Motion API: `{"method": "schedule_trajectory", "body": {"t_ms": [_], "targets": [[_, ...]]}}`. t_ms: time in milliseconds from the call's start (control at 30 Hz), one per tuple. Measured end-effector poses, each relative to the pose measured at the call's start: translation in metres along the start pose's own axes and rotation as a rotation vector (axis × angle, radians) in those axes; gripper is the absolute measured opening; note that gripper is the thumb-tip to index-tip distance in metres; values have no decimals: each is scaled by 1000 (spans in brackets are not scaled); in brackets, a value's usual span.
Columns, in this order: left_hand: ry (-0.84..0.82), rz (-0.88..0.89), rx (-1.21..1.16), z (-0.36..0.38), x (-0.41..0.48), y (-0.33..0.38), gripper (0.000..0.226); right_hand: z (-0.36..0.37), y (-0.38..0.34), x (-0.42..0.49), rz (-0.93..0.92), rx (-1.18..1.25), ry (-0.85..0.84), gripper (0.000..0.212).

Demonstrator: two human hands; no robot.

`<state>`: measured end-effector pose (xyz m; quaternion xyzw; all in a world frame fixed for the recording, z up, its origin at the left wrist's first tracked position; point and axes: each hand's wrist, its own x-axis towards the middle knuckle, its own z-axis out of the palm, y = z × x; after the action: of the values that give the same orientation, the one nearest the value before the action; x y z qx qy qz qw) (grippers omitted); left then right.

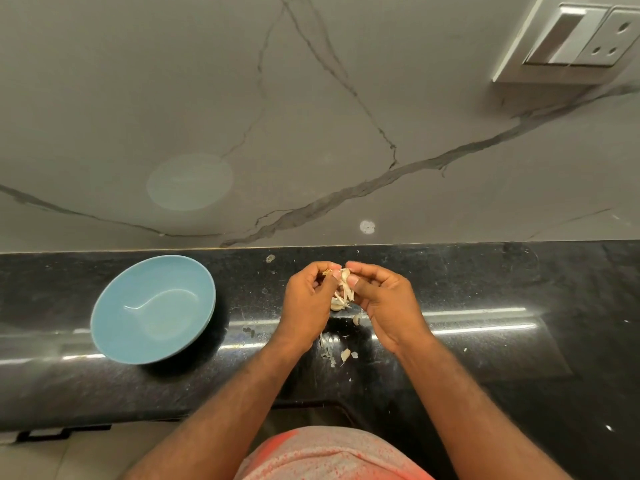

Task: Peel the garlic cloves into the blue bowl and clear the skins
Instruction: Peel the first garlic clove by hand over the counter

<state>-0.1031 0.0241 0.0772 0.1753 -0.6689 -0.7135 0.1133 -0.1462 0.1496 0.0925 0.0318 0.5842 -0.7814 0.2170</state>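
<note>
On the black counter (485,341) the blue bowl (152,306) sits at the left, well apart from the work and seemingly empty, so a freed clove may drop onto the stone instead. To its right the left hand (306,303) and right hand (384,303) both pinch the garlic (344,284), fingertips nearly meeting. Loose skins (341,355) lie nearer the person; they could drift off the near edge.
</note>
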Motion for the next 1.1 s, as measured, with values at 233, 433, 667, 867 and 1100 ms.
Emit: {"method": "schedule_trajectory", "body": {"t_ms": [233,433,667,867,1100], "targets": [[-65,25,156,-4,6,-8,14,-4,5,3,-28,-171,-22,17],[15,-80,70,-7,9,-14,18,-10,6,10,-48,-362,33,15],[23,-116,54,-13,11,-13,23,-13,0,5,-169,-801,18,25],[-28,-28,109,-11,6,-6,17,-3,-3,-1,-158,-619,-72,13],[43,22,90,-8,2,-1,15,4,-1,-1,-53,-315,-36,8]]}}
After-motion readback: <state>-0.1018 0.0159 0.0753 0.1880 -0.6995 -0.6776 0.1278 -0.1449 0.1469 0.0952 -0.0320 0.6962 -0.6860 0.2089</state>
